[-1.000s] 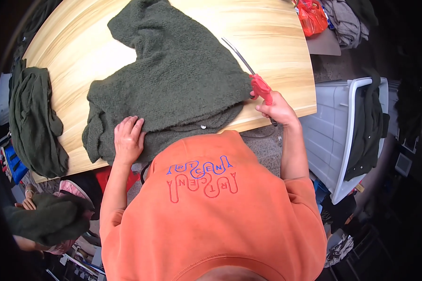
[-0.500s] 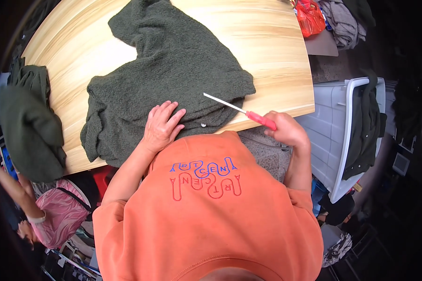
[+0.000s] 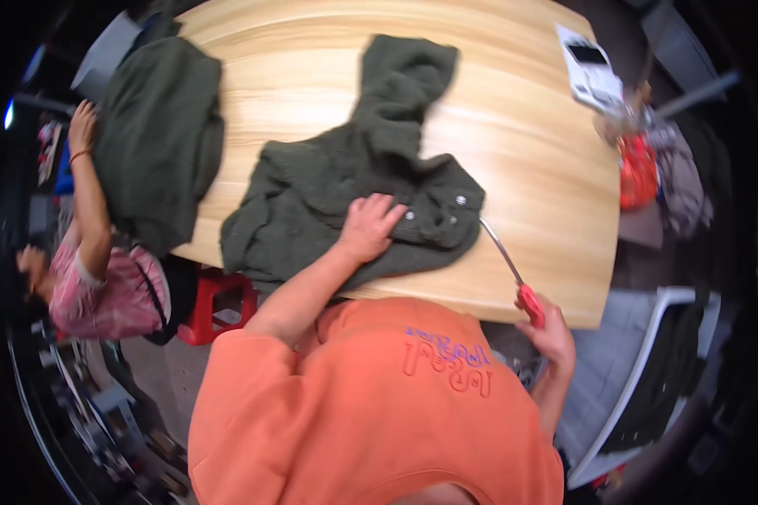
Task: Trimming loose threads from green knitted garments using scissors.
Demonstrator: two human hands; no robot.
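A dark green knitted garment (image 3: 312, 181) lies bunched on the wooden table (image 3: 514, 109) in front of me, one part stretching toward the far side. Several small, shiny, button-like pieces show along its right part. My left hand (image 3: 370, 229) rests on the knit with its fingers apart, beside one of these pieces. Held in my right hand (image 3: 552, 332), at the table's near right edge, is a red-handled tool (image 3: 531, 305) with a long thin metal shaft. The shaft points up and left, its tip close to the garment's right edge. Blur hides the tip's exact shape.
Another dark green garment (image 3: 164, 135) hangs over the table's left side, by a co-worker's hand (image 3: 82, 128). A red stool (image 3: 206, 311) stands below. To my right is a white bin (image 3: 623, 404) with dark cloth; farther off lie a red bag (image 3: 637, 171) and a phone (image 3: 587, 53).
The view has shifted. The knit garment, smooth before, now lies more bunched, with more shiny pieces showing. The tool's tip, earlier over the knit, is now beside its right edge.
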